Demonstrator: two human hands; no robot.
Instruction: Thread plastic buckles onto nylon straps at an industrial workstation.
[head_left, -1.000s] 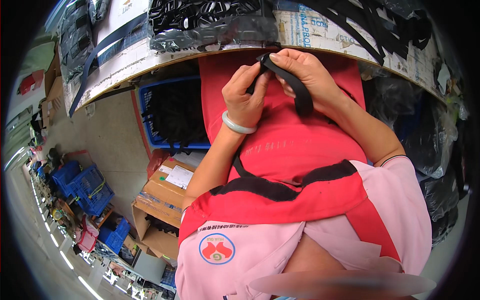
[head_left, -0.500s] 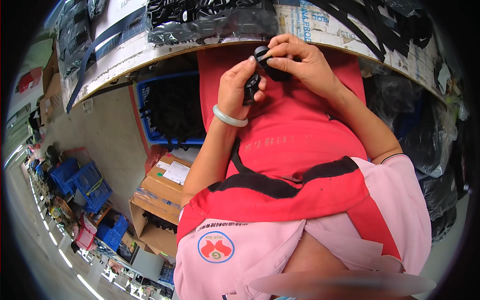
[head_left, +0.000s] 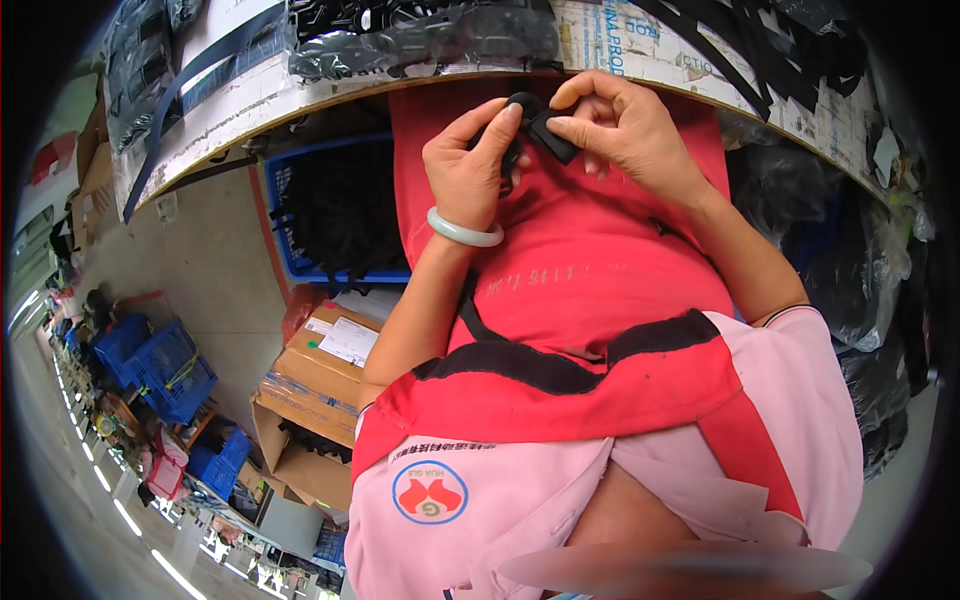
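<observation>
Over the red apron point(head_left: 600, 260), close to the table edge, both my hands work on small black parts. My left hand point(head_left: 465, 165), with a pale bangle at the wrist, is closed on a black plastic piece point(head_left: 527, 103), its thumb pressing on the top. More black plastic shows between its fingers, partly hidden, and its exact kind cannot be made out. My right hand point(head_left: 630, 135) pinches a short black strap piece point(head_left: 553, 137) between thumb and index finger. That strap meets the plastic piece; whether it is threaded through is unclear.
Ahead, the table point(head_left: 590, 50) bears a clear bag of black plastic parts point(head_left: 420, 40) and loose black straps point(head_left: 740, 60). A blue crate point(head_left: 290, 265) of black material stands under its left side, near a cardboard box point(head_left: 310, 400). Dark plastic bags point(head_left: 860, 290) lie at right.
My left hand has turned and its thumb has come over the top of the plastic piece. My right hand has shifted slightly right, its fingers now lower on the strap.
</observation>
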